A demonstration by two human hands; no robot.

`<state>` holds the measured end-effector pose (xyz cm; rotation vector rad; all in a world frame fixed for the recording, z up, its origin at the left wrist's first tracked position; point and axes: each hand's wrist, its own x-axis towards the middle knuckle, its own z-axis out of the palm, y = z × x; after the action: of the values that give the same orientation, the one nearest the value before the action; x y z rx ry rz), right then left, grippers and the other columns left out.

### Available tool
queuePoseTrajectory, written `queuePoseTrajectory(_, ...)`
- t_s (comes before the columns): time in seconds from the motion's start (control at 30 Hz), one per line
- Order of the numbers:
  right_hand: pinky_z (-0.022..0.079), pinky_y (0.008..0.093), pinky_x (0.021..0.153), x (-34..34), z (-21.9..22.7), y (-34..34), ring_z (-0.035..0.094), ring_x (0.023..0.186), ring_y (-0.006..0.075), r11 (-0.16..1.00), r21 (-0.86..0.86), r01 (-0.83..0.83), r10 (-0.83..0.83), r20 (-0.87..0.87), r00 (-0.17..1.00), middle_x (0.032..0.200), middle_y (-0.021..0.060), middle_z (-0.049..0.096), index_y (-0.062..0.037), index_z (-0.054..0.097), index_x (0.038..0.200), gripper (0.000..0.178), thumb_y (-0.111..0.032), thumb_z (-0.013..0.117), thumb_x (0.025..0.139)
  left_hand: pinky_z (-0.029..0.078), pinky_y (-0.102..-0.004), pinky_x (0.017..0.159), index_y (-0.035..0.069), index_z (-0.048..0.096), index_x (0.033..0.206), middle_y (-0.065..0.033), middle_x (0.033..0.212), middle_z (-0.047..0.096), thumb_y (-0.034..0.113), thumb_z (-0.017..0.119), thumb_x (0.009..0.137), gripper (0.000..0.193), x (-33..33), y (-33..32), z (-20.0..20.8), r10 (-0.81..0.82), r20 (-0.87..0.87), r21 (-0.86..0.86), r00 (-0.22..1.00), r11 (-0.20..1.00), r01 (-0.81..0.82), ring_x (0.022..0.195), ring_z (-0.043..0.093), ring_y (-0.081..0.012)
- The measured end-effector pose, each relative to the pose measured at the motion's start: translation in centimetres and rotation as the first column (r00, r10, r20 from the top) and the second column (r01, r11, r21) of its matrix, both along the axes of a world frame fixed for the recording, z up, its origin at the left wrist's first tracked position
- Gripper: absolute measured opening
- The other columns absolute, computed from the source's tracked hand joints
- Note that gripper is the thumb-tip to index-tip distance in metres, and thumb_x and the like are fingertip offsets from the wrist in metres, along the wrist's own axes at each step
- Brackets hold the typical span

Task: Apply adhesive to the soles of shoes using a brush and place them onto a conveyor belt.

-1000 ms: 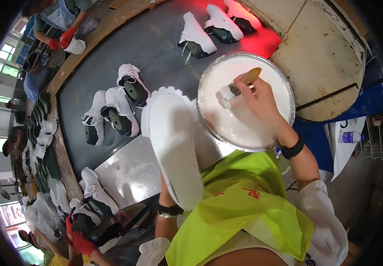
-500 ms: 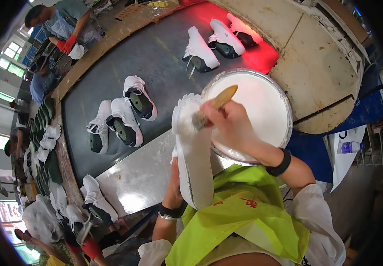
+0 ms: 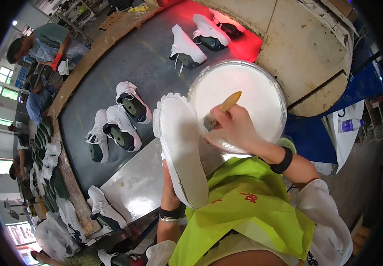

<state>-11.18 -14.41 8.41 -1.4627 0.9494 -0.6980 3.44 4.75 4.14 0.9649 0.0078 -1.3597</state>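
Observation:
My left hand [image 3: 169,186] is wrapped round a white shoe upper [image 3: 181,150], turned with its flat underside up and its gathered toe edge pointing away from me. Part of that hand is hidden behind the upper. In my right hand [image 3: 240,131] is a brush [image 3: 229,102] with a yellowish wooden handle, its bristles pointing down and left. The brush is over the left part of a round tub [image 3: 284,102] of white liquid, just right of the upper and apart from it. Whether the bristles touch the liquid I cannot tell.
Several white shoes with dark green pieces inside, such as one shoe [image 3: 123,128], stand on the dark conveyor belt [image 3: 151,71]. Red light falls on its far end. A metal sheet [image 3: 131,190] lies nearer me. Two people work at the far left; shoes line the left ledge.
My right hand has lifted the brush off the upper's underside and brought it right, over the tub. The upper has shifted slightly left. My view has turned a little.

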Motion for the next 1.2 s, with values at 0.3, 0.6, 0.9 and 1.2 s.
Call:
queuePoseTrajectory(0.3,0.048,0.0309,0.072,3.5,2.3,-1.8,0.062,0.082,0.0235,0.92,-0.392,0.021,0.095,0.275,0.957,0.086,0.0115,0.061,0.0011,0.06,0.096,0.011,-0.007,0.054,0.093,0.054,-0.0349,0.086,0.009,0.034,0.143,-0.0114,0.127,0.056,0.051,0.026,0.101,0.061,0.2,0.0,0.7,-0.092,0.222,-0.03,0.971,0.994,0.101,0.105,0.061,-0.0228)
queuePoseTrajectory(0.6,0.049,0.0281,0.076,1.6,4.2,0.9,0.061,0.081,0.0168,0.719,-0.681,-0.138,0.29,0.114,0.95,0.094,0.0109,0.061,0.0005,0.058,0.103,0.014,-0.006,0.056,0.092,0.054,-0.0346,0.085,-0.001,0.042,0.136,-0.0145,0.121,0.06,0.046,0.033,0.102,0.058,1.1,0.6,-0.4,-0.106,0.217,0.082,0.97,0.993,0.09,0.102,0.064,-0.0231)
queuePoseTrajectory(0.9,0.047,0.0282,0.063,2.0,7.4,2.8,0.058,0.069,0.0123,0.99,-0.112,-0.087,0.101,0.13,0.986,0.079,0.0094,0.063,0.0053,0.06,0.096,0.025,-0.019,0.056,0.094,0.054,-0.0324,0.079,-0.008,0.05,0.125,-0.0149,0.112,0.064,0.039,0.044,0.1,0.053,0.5,2.2,1.3,-0.016,0.413,0.148,0.911,0.988,-0.05,0.093,0.066,-0.0192)
queuePoseTrajectory(1.2,0.047,0.0293,0.063,4.8,4.3,-2.3,0.058,0.067,0.0147,0.979,-0.193,0.058,-0.026,0.167,0.986,0.076,0.0091,0.062,0.0046,0.061,0.094,0.03,-0.026,0.058,0.093,0.055,-0.034,0.079,-0.007,0.048,0.127,-0.0165,0.112,0.063,0.041,0.043,0.1,0.056,0.8,2.8,1.4,-0.037,0.384,0.186,0.923,0.982,-0.038,0.093,0.066,-0.0215)
